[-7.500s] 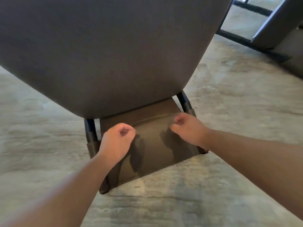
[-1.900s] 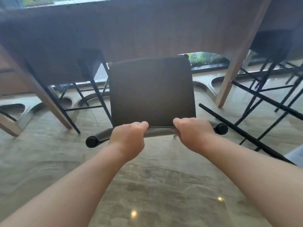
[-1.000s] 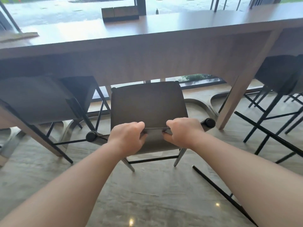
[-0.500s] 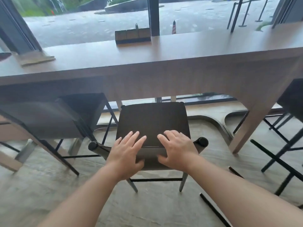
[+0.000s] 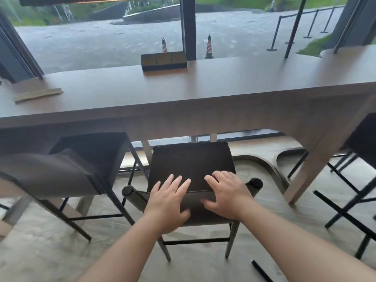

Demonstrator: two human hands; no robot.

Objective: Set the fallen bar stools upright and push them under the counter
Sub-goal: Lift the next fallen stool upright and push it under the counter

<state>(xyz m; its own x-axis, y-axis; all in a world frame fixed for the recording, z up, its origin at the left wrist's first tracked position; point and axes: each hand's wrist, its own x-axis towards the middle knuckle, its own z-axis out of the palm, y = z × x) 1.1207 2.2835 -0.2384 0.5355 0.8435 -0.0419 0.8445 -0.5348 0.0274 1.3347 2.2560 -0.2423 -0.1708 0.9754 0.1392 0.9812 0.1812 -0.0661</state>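
Stool front and centre: a dark brown, square-seated bar stool (image 5: 191, 159) on thin black metal legs stands upright on the pale marbled stone floor (image 5: 40, 251), right against the long brown wooden counter (image 5: 203, 88). Its seat's far edge sits just under the counter's front edge, while the low curved backrest (image 5: 193, 198), with round black end caps, stays on the near side. Both hands lie on top of that backrest, fingers reaching forward over the seat. The left hand (image 5: 168, 202) has its grip spread, fingers fanned and flat, thumb tucked down the near face. The right hand (image 5: 225, 194) is spread too, fingers slightly curled over the edge, thumb out toward the left hand. Neither closes around anything. Left of the centre stool, a second dark stool (image 5: 61, 169) stands partly under the counter. Right of it, another dark stool (image 5: 364, 139) shows at the frame's edge. On the counter top, beyond the centre stool, sits a dark rectangular wooden box (image 5: 163, 61); far left lies a flat tan slab (image 5: 38, 95).
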